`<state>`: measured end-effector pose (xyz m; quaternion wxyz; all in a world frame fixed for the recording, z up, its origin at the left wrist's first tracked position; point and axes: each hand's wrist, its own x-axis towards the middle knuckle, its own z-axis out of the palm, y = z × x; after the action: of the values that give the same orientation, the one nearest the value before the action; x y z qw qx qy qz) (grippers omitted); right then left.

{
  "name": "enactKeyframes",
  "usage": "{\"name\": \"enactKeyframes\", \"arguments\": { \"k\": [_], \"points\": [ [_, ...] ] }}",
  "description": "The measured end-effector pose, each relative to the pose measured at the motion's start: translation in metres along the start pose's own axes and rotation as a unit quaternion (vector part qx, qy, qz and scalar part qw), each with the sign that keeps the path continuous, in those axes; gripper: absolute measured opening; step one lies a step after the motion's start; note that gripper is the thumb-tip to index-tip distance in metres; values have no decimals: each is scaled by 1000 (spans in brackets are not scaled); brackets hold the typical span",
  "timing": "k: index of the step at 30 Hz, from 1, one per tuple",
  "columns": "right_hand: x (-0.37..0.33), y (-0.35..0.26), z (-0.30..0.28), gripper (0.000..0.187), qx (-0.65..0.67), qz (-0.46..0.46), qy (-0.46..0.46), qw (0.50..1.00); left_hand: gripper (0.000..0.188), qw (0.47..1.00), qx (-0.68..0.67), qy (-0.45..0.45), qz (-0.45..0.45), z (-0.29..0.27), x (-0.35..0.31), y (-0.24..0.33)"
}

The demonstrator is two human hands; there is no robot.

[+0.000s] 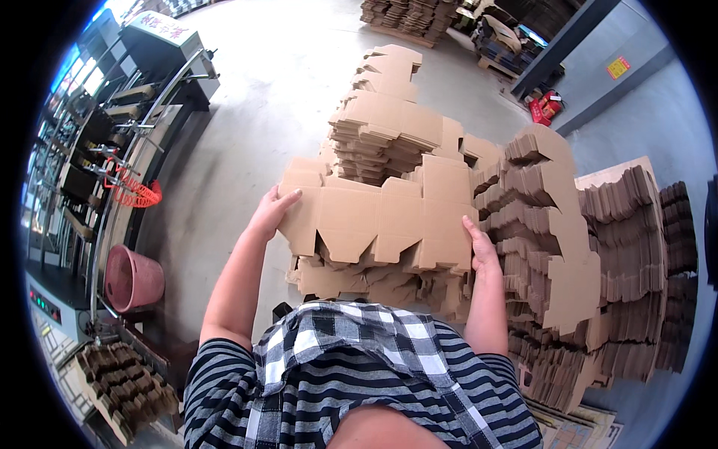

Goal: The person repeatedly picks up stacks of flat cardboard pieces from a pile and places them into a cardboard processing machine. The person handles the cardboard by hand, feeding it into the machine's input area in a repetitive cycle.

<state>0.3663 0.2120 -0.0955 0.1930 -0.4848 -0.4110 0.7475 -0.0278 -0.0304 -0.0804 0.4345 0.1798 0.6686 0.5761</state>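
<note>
left hand (273, 212): fingers grip left edge of cardboard blank stack (378, 224)
right hand (481, 251): fingers clasp its right edge

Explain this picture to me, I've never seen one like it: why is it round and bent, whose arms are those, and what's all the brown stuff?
There is one picture, from a wide fisheye camera on a person's head, looking down; that bends straight edges. The arms are the wearer's own. The left hand and right hand grip opposite ends of a bundle of flat cardboard box blanks, held above a lower stack. More stacks of blanks stand to the right and ahead on the concrete floor. On the left is a machine with a pink bucket beside it.
</note>
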Motion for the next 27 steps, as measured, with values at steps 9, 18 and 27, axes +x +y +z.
{"name": "enactKeyframes", "arguments": {
  "k": [9, 18, 27],
  "points": [
    [7, 0, -6, 53, 13, 3, -6, 1000, 66, 1000, 14, 17, -18, -7, 16, -22],
    [1, -4, -10, 54, -88, 7, 24, 996, 69, 992, 120, 36, -25, -3, 8, -6],
    [21, -109, 113, 28, -495, -397, 102, 766, 69, 695, 584, -70, 412, 107, -18, 32]
  ]
}}
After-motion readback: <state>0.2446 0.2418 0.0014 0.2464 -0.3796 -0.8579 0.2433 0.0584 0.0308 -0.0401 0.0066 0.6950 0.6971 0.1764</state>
